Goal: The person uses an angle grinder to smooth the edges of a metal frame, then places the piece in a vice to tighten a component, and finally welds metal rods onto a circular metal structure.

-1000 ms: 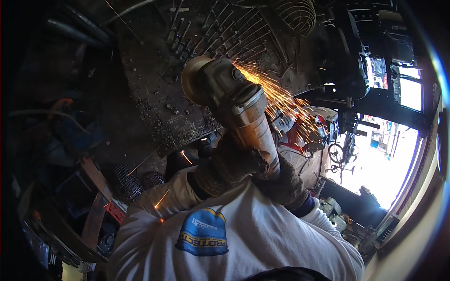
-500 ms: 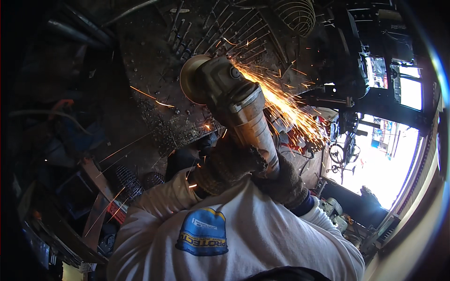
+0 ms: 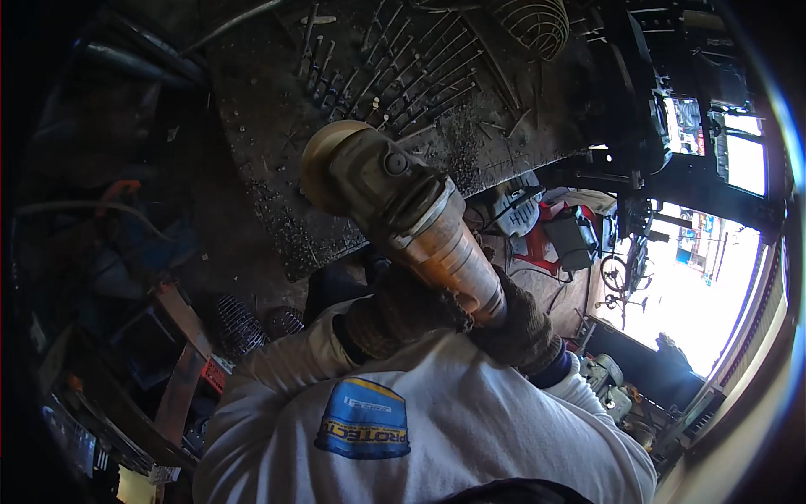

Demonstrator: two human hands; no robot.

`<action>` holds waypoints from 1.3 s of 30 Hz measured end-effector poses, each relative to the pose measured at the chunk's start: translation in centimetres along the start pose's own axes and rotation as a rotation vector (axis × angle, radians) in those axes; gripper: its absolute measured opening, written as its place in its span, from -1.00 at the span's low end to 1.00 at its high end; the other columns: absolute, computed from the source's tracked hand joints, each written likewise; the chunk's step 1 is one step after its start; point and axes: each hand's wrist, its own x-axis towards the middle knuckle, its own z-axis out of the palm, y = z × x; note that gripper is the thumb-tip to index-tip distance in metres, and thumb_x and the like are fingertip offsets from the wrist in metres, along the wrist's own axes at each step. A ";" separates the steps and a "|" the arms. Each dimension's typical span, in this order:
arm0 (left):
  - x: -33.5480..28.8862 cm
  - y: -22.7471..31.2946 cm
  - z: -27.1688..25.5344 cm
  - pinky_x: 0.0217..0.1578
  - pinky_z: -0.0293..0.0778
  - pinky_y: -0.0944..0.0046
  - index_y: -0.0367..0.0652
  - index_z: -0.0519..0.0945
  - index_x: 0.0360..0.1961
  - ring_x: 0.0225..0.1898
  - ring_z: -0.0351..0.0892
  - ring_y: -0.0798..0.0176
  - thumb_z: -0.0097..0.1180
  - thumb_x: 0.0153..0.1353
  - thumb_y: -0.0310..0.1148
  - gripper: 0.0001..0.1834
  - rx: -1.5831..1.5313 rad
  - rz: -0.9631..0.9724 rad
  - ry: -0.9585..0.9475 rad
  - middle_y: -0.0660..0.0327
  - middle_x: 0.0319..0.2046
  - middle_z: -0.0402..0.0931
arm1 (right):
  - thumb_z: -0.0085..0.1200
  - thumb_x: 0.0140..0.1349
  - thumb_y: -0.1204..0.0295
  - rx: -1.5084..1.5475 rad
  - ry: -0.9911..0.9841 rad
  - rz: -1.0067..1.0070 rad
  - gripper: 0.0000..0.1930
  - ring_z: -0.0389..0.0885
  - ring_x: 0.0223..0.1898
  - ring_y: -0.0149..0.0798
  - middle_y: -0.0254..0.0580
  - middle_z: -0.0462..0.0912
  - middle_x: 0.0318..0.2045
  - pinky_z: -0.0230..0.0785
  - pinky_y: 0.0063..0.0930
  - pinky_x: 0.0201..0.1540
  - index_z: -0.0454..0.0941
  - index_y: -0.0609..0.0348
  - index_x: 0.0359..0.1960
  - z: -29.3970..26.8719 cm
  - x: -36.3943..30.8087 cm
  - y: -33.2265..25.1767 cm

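An angle grinder (image 3: 449,244) with a worn orange body lies across the middle, its head pointing up and left. Both my hands, in dark knit work gloves, are wrapped round its body. My left hand (image 3: 403,315) grips it from the left, and my right hand (image 3: 525,328) closes on the rear end from the right. The round disc (image 3: 323,155) sits at the head's far left, over the dark metal workbench (image 3: 252,118). Several thin metal rods (image 3: 411,84) lie in rows on the bench beyond the disc. Whether the disc touches anything is hidden behind the head.
A coiled wire cage (image 3: 533,25) rests at the bench's far right. Right of the bench are a red object (image 3: 537,244), a dark box (image 3: 573,239) and a bicycle (image 3: 625,277) by a bright opening. Metal pipes (image 3: 138,63) lie far left; wire coils (image 3: 239,323) stand lower left.
The bright spray of sparks from the grinder has gone. The grinder's head has shifted left and slightly nearer, uncovering more of the bench and the red object. Both hands keep their hold.
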 end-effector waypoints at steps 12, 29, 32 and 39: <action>0.2 0.9 -0.7 -0.19 0.64 0.12 -0.18 0.33 0.22 -0.22 0.65 0.13 -0.08 0.34 0.20 -0.30 0.253 0.153 -0.078 0.06 -0.14 0.56 | 0.38 0.06 0.33 0.006 0.063 0.127 -0.33 0.66 -0.05 -0.15 0.00 0.63 -0.08 0.52 -0.27 0.00 0.35 0.18 0.20 1.2 -1.1 1.7; 0.5 -0.7 1.8 0.08 0.51 -0.06 -0.45 0.24 0.24 0.03 0.57 -0.16 0.28 0.06 0.04 -0.08 0.023 -0.082 -0.201 -0.20 -0.02 0.46 | 0.28 0.11 0.54 0.167 0.018 0.191 -0.36 0.56 -0.01 -0.30 -0.16 0.56 -0.03 0.45 -0.40 0.06 0.29 0.21 0.24 0.7 -1.0 -0.4; 1.0 -0.3 1.5 0.07 0.51 -0.05 -0.44 0.26 0.23 0.04 0.56 -0.14 0.30 0.04 0.02 -0.09 0.005 -0.067 -0.027 -0.18 0.00 0.45 | 0.26 0.12 0.55 0.293 0.073 0.127 -0.37 0.55 -0.01 -0.33 -0.16 0.54 -0.01 0.45 -0.42 0.06 0.29 0.21 0.24 1.4 -0.9 0.3; 4.4 0.6 -1.7 -0.16 0.60 0.06 -0.26 0.32 0.18 -0.18 0.61 0.05 -0.07 0.35 0.19 -0.29 -0.401 -0.225 -0.104 -0.03 -0.11 0.48 | 0.26 0.12 0.56 0.248 0.072 0.126 -0.38 0.54 0.00 -0.33 -0.16 0.54 0.00 0.45 -0.40 0.06 0.29 0.21 0.24 1.2 -0.7 -0.1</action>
